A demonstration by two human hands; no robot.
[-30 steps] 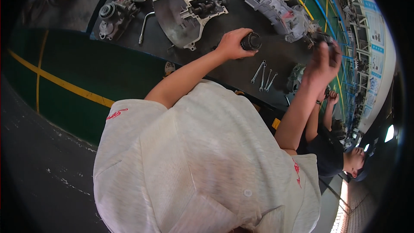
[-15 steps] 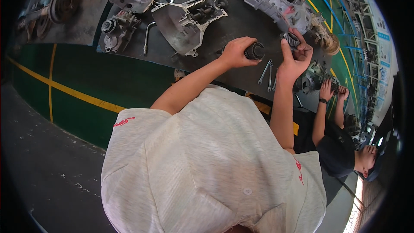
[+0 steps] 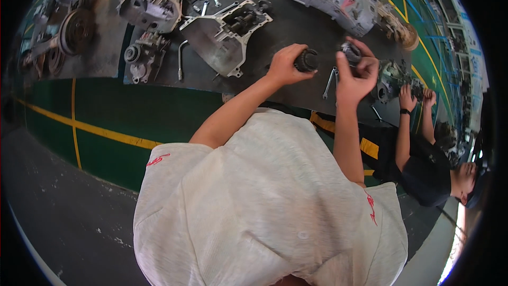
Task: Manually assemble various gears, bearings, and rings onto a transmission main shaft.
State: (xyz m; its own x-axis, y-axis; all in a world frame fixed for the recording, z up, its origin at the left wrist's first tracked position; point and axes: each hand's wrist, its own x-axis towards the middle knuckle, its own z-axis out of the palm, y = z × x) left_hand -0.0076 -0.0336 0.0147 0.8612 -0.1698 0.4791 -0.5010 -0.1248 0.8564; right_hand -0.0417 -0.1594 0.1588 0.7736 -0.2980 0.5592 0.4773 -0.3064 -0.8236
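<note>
Fingers clamp the right hand's [image 3: 355, 78] gear [image 3: 350, 50], now brought near the left hand's [image 3: 284, 65] clamped dark part [image 3: 306, 61], pairing both without contact.

A mechanical repair workshop: opened grey metal gearbox housings [image 3: 214, 45] and slim silver wrenches [image 3: 329, 83] lie on a dark flat-topped counter [image 3: 288, 29], above a green painted floor [image 3: 129, 108] with yellow lines [image 3: 108, 133].

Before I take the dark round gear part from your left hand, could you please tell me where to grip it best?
The dark round gear part is probably best gripped around its exposed rounded end, from the right: that side is bare, while the left hand wraps the other.
</note>
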